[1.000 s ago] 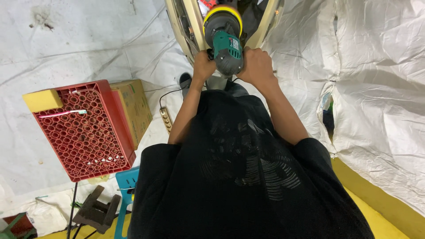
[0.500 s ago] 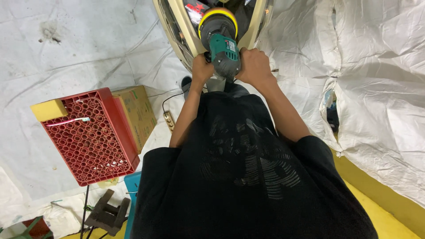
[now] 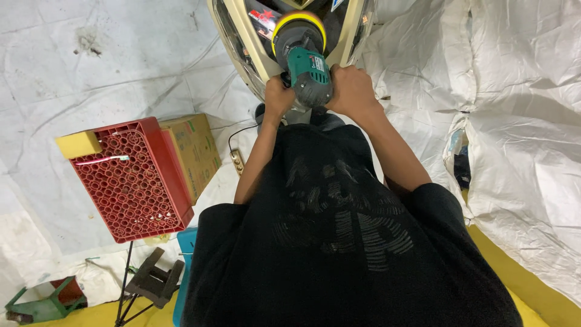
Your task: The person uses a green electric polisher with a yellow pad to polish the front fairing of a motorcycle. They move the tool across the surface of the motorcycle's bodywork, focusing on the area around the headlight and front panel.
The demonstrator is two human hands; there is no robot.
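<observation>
Polisher (image 3: 307, 71), green-bodied with a yellow pad, sits against the cream vehicle panel (image 3: 242, 42) much as a second ago, only nearer the panel's top edge in view; left hand (image 3: 277, 97) wrapped around its side, right hand (image 3: 350, 91) clamped over its rear, so buffing looks ongoing.

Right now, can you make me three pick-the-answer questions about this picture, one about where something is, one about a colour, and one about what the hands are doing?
1. Where is the yellow sponge?
A. on the red crate's corner
B. on the cardboard box
C. under the polisher

2. What colour is the polisher body?
A. red
B. green
C. white

3. How is the polisher held?
A. lying alone
B. by one hand
C. by both hands

Answers: 1 A, the sponge sits on the red crate. 2 B, its casing is green. 3 C, the left hand and right hand both grip it.
</observation>
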